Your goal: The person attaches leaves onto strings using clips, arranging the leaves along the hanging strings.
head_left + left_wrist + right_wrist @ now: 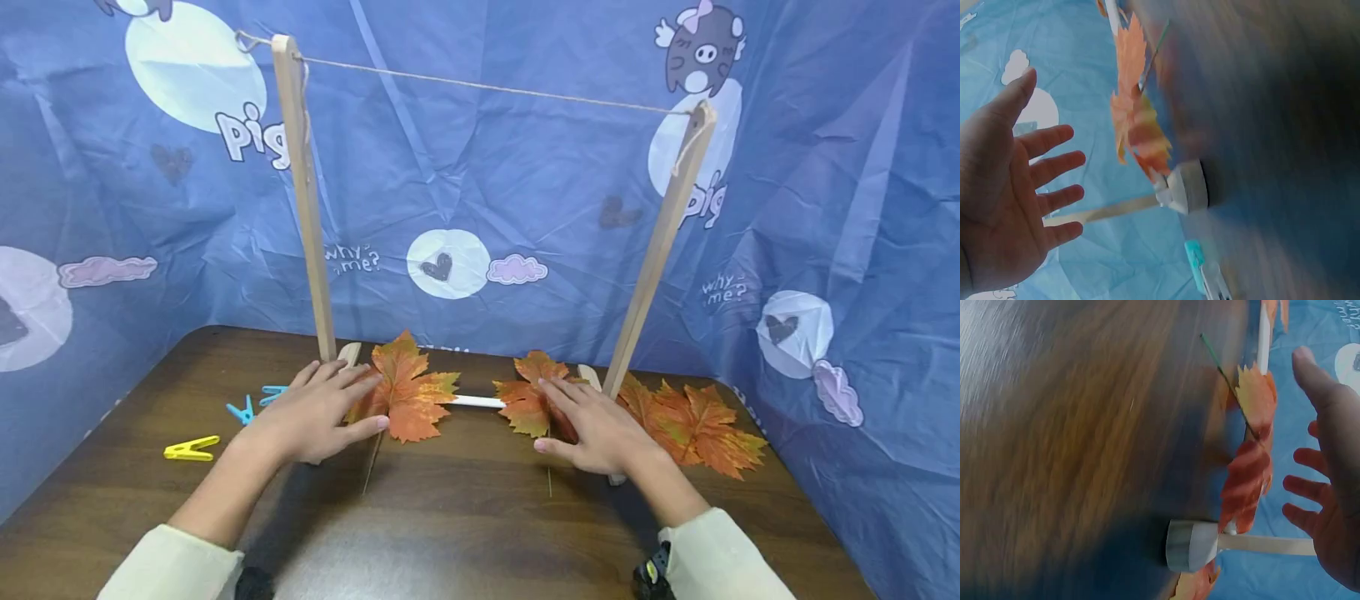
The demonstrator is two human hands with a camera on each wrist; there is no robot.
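My left hand (315, 412), fingers extended, is over the left side of an orange-green artificial maple leaf (412, 392). On the other side my right hand (596, 421) reaches above a second maple leaf (525, 404), partly covering it. In the wrist views, both the left palm (997, 169) and the right palm (1341, 481) hold nothing and appear apart from the leaves. The leaves lie along a white rod (478, 402) low between two wooden posts, their thin stems pointing toward me. The rod's ends are hidden.
Twine (480, 86) runs between the tops of the left post (307, 200) and right post (660, 250). More maple leaves (697, 421) lie at the right. A yellow clothespin (191, 450) and blue clothespins (242, 410) lie at the left. Blue printed cloth (510, 175) hangs behind.
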